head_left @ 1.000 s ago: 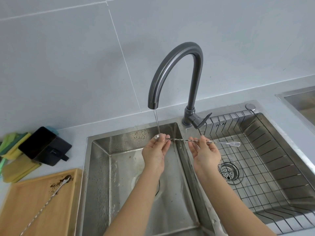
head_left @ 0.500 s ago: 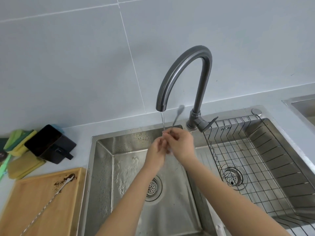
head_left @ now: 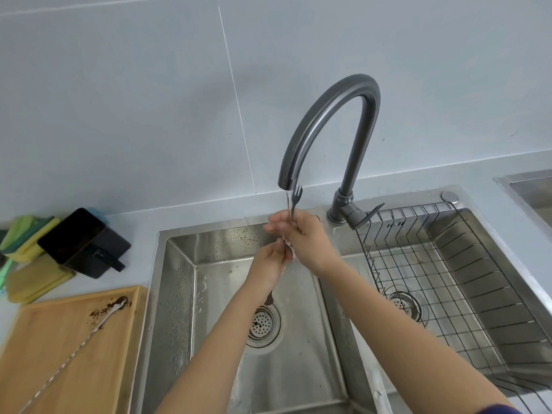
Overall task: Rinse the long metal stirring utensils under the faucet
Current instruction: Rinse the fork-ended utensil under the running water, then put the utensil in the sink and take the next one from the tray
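A long twisted metal stirring utensil (head_left: 296,197) stands nearly upright under the dark curved faucet (head_left: 325,121), its small fork end up beside the spout. A thin stream of water runs down along it. My right hand (head_left: 304,239) grips the shaft just below the fork. My left hand (head_left: 273,259) holds the lower part, which my fingers hide. Both hands are over the left sink basin (head_left: 179,294). A second long stirring spoon (head_left: 74,351), soiled with brown grounds at its bowl, lies on the wooden tray (head_left: 38,377) at the left.
A wire rack (head_left: 466,282) sits in the right sink basin. A black container (head_left: 80,243) and yellow and green cloths (head_left: 28,240) lie on the counter at the left. Another steel basin edge (head_left: 525,186) shows at far right.
The utensil went from lying level between my hands to standing upright with the fork end up under the spout. My right hand moved left to join my left hand.
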